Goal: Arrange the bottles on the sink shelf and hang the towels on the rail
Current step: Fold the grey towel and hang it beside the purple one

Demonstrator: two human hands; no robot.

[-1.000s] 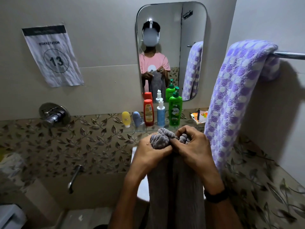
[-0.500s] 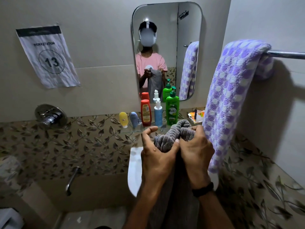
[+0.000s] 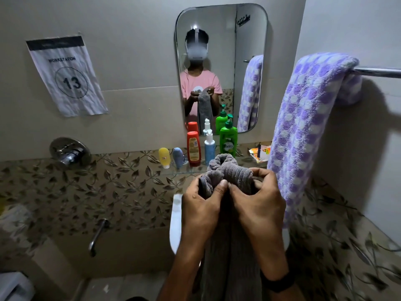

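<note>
Both hands are raised in front of the sink, side by side with thumbs nearly touching. The left hand [image 3: 200,210] and the right hand [image 3: 259,205] each have their fingers curled tight around the bunched top of a grey towel [image 3: 225,172], whose ribbed folds bulge above the knuckles while the rest hangs straight down between the forearms. A dark band sits on the right wrist.

Just behind the bundle runs the glass shelf [image 3: 173,171], fixed to the leaf-patterned tile. On it, from left to right, stand a small yellow tube [image 3: 164,157], a small blue tube [image 3: 178,157], a red bottle [image 3: 193,148], a white and blue spray bottle [image 3: 209,147] and a green pump bottle [image 3: 228,140], close together in a row. The raised towel covers the foot of the green bottle and part of the shelf edge. Some orange sachets [image 3: 259,152] lie at the shelf's right end.

To the right, a purple checked towel [image 3: 303,131] is draped over the chrome rail [image 3: 378,71] on the side wall, hanging down beside the right hand and hiding the shelf's far corner. The rest of the rail, right of it, is bare.

Above the shelf hangs a mirror [image 3: 249,35]. A paper sign [image 3: 67,77] reading 13 is stuck to the wall at left, with a tap control [image 3: 69,152] and spout [image 3: 97,235] below. The white basin [image 3: 175,224] shows partly behind the left wrist.
</note>
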